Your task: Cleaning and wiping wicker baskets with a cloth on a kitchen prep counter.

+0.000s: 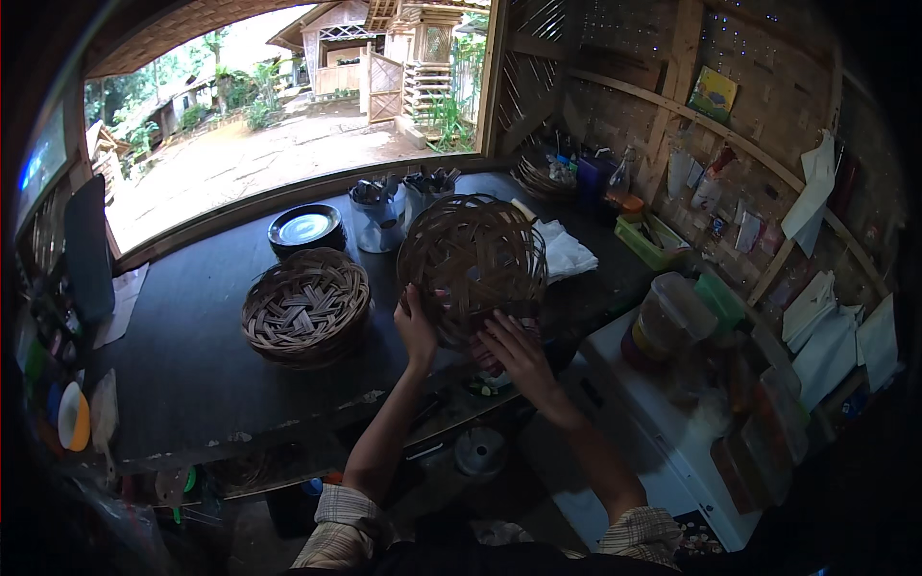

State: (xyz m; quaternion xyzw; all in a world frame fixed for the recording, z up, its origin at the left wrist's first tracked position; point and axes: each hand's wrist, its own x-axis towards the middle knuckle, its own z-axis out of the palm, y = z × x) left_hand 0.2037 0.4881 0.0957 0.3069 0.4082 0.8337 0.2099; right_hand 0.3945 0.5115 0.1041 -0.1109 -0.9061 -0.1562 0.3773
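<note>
My left hand grips the left rim of a round woven basket, which is raised and tilted above the dark counter. Against the basket's lower right edge, my right hand presses a dark red checked cloth. Part of the cloth is hidden under those fingers. To the left, a stack of similar woven baskets rests on the counter, apart from both hands.
Behind the baskets stand a stack of dark plates and containers of cutlery. White tissues lie right of the raised basket. A green tray sits by the woven wall. Plastic tubs crowd a white chest at right.
</note>
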